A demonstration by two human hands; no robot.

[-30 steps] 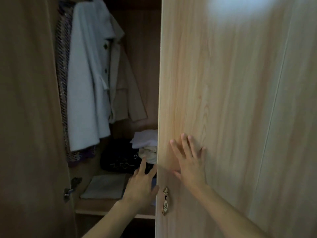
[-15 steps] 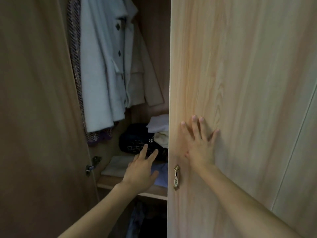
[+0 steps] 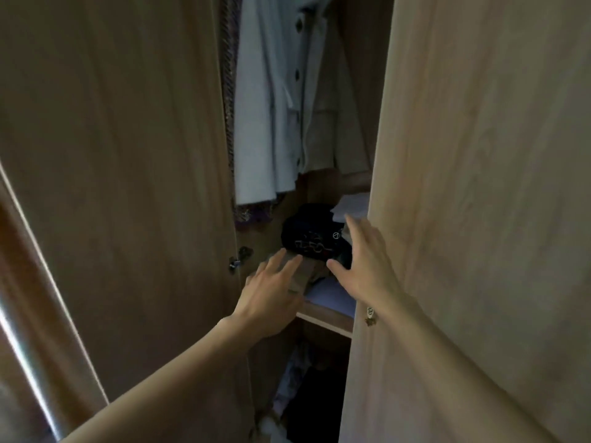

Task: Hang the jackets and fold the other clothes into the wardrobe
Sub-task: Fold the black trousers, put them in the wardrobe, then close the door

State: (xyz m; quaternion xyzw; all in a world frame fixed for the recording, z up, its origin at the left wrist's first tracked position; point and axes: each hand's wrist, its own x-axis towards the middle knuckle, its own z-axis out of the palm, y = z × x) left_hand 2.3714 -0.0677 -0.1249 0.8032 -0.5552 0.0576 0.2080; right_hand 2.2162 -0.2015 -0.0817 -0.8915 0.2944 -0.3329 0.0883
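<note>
Inside the wardrobe a pale grey jacket [image 3: 268, 116] and a beige jacket [image 3: 335, 123] hang side by side, with a patterned garment [image 3: 227, 91] at their left. On the shelf [image 3: 323, 318] lie a black garment with a printed design [image 3: 311, 238], a white folded stack [image 3: 351, 204], a beige folded piece [image 3: 302, 276] and a lavender piece [image 3: 332, 297]. My left hand [image 3: 271, 292] reaches in with fingers spread over the beige piece. My right hand [image 3: 364, 260] is spread open in front of the black garment, at the edge of the right door [image 3: 479, 187]; neither hand holds anything.
The left door [image 3: 112, 187] stands open with a metal latch [image 3: 238, 257] on its edge. A small brass handle [image 3: 370, 315] sits on the right door near my wrist. Dark clothes [image 3: 307, 394] fill the compartment below the shelf. A shiny rail [image 3: 28, 340] crosses the lower left.
My right hand has left the face of the right door and moved into the opening toward the black garment. My left hand has reached further in. The view has dropped and moved closer.
</note>
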